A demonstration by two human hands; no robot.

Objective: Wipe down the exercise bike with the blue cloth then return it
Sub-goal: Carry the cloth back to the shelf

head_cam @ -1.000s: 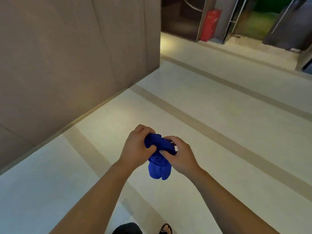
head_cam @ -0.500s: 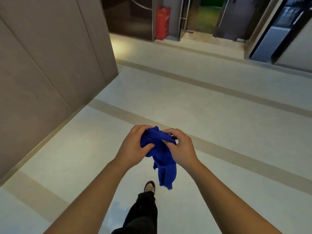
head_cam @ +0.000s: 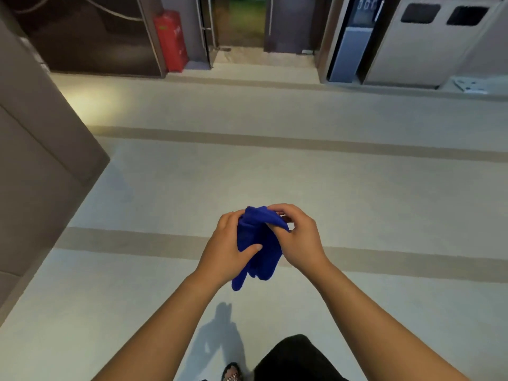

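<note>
While both hands bunch blue cloth, seemingly open floor ahead

This looks like a lobby or corridor of a public or commercial building, shown by the pale polished floor with darker inlaid bands, a red fire-extinguisher cabinet against the far wall, a glazed metal-framed doorway and a stainless-steel twin-opening waste bin.
</note>
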